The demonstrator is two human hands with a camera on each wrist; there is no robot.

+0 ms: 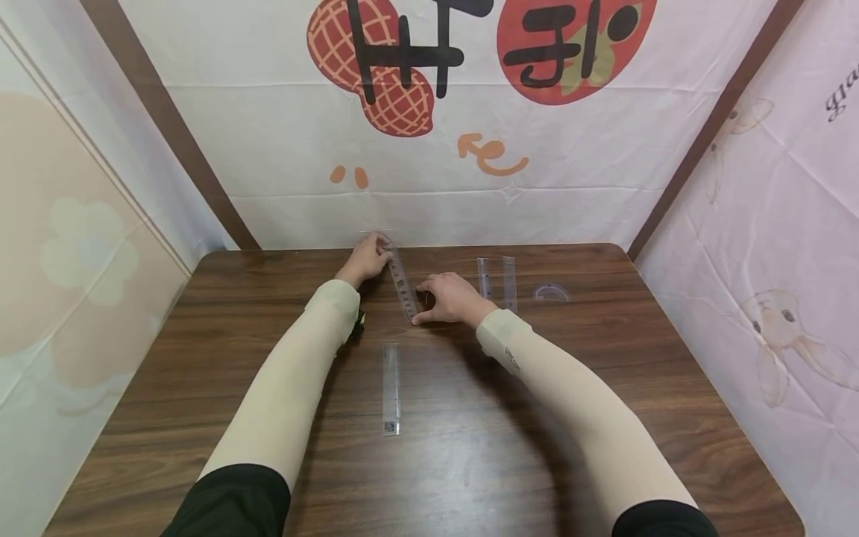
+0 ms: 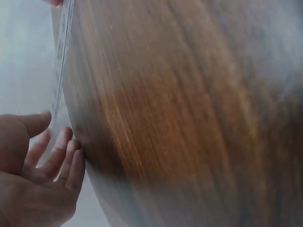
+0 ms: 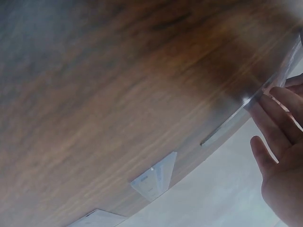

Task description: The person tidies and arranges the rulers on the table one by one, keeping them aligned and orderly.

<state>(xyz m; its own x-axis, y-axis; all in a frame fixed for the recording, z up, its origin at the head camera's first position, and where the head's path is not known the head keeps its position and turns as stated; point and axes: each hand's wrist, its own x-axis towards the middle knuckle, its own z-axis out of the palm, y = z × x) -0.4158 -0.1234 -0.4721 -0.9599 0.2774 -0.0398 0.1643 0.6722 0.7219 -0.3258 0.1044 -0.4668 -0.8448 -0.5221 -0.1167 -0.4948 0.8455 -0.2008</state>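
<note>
A clear stencil ruler (image 1: 403, 287) with cut-out shapes slants near the table's back edge. My left hand (image 1: 367, 258) pinches its far end, thumb on one side and fingers on the other. At the near end, my right hand (image 1: 456, 298) holds the ruler with its thumb tip at the corner and its fingers along the right edge. In the left wrist view, the stencil ruler (image 2: 62, 61) appears nearly edge-on above the left hand (image 2: 42, 175). The right hand (image 3: 284, 142) reaches in from the right in its wrist view, partly covering the ruler.
A plain clear ruler (image 1: 391, 389) lies in front, between the forearms. Right of the hands lie two short clear rulers, one nearer (image 1: 484, 278) and one farther right (image 1: 510, 283), then a clear protractor (image 1: 552, 292). A printed cloth (image 1: 429, 216) hangs behind the wooden table (image 1: 268, 298).
</note>
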